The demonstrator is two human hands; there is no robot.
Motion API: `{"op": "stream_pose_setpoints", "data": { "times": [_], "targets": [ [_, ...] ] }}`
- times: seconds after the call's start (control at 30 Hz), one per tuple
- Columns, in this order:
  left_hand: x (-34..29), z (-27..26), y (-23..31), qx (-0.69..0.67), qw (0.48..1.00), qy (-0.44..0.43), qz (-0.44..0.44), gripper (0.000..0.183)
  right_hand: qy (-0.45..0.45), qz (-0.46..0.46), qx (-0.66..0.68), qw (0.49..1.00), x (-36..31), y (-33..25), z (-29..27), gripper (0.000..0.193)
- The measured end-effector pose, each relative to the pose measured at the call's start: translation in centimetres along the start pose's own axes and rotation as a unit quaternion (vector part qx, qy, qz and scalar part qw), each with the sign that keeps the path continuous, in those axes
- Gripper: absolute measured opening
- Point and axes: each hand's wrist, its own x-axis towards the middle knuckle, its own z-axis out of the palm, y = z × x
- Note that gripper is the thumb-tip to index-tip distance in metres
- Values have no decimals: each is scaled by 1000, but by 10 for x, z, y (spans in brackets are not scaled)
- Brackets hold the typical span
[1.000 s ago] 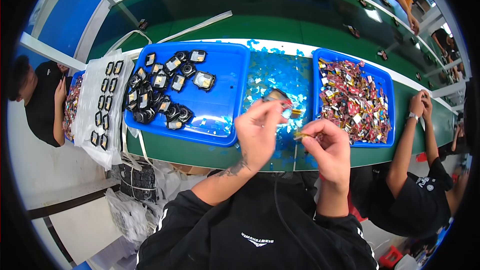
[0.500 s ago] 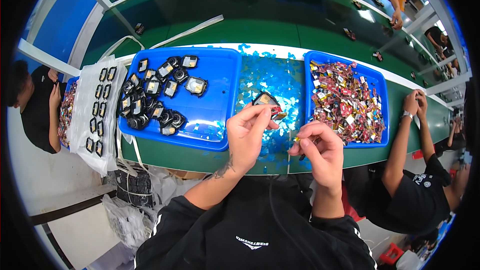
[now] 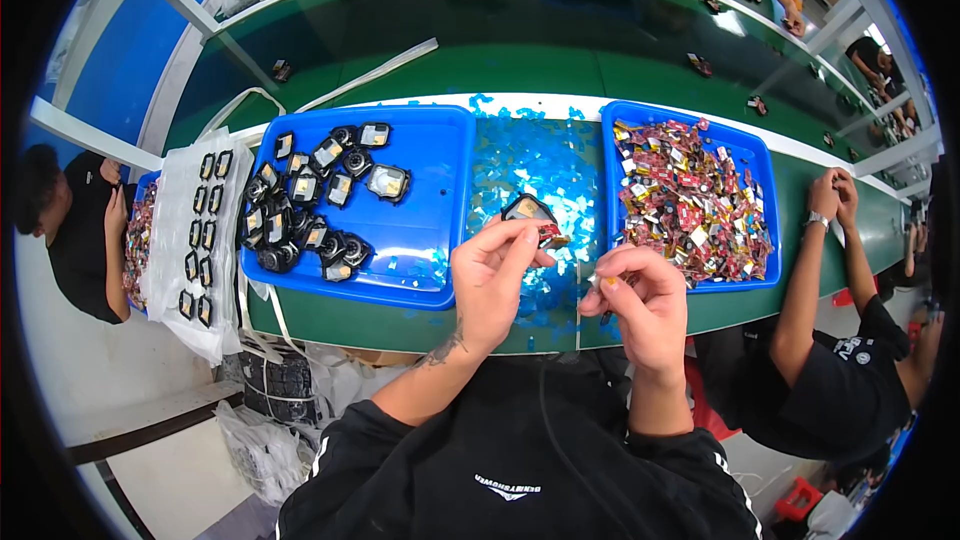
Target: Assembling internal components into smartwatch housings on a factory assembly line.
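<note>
Mid-handling, it seems, your left hand (image 3: pixel 488 278) pinches a black-framed module (image 3: pixel 527 208), your right hand (image 3: pixel 648 308) a small piece (image 3: pixel 588 304); next, hold both steady.

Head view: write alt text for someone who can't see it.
A person's left hand holds a black-framed part with a red piece over a green bench; the right hand pinches a tiny, unidentifiable piece. Blue scraps lie between a left tray of black-framed modules and a right tray of small, mostly red parts.
</note>
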Motion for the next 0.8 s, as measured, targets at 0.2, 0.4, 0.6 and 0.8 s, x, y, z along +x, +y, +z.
{"op": "stream_pose_setpoints", "data": {
  "times": [0.2, 0.4, 0.6, 0.8],
  "targets": [
    [1, -1, -2, 9, 1000, -6, 2, 18, 51, 7, 39, 998, -2, -2, 6, 8],
    [0, -4, -3, 2, 1000, -17, -5, 19, 63, 47, 80, 994, -4, -4, 4, 12],
    [0, -4, -4, -13, 1000, -15, -10, 20, 90, -6, 62, 994, 1, -5, 9, 22],
    [0, -6, 1, 59, 998, -33, 6, 21, 223, -115, -330, 910, 19, -26, -72, 14]
  ]
}}
